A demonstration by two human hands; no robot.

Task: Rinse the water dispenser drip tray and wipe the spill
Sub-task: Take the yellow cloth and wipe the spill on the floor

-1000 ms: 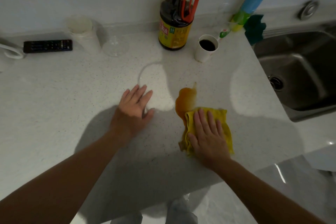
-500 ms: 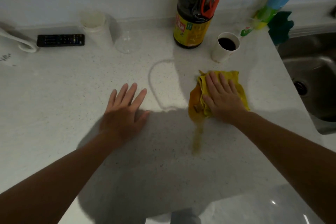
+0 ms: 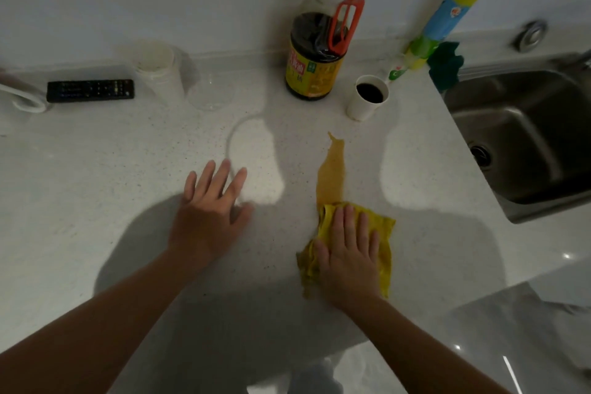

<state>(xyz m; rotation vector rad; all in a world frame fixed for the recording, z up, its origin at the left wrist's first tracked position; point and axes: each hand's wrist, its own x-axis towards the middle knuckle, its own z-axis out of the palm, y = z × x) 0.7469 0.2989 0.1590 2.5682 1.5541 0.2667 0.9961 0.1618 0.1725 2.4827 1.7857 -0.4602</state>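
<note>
An orange-brown spill [image 3: 331,173] runs as a long streak on the pale speckled counter [image 3: 96,185]. At its near end lies a folded yellow cloth [image 3: 385,243], pressed flat under my right hand [image 3: 350,254], whose fingers are spread on top. My left hand [image 3: 211,211] rests palm down on the counter to the left of the spill, fingers apart, holding nothing. The drip tray is not in sight.
At the back stand a large dark sauce bottle [image 3: 315,70] with a red handle, a white paper cup [image 3: 367,97] of dark liquid, a tall cleaner bottle [image 3: 447,14], a clear glass [image 3: 211,93], a white tub [image 3: 158,69] and a black remote [image 3: 90,90]. A steel sink [image 3: 527,131] is at right.
My right hand has drawn the yellow cloth back toward me from near the paper cup, leaving a long streak of spill beyond it. My left hand stays flat in place.
</note>
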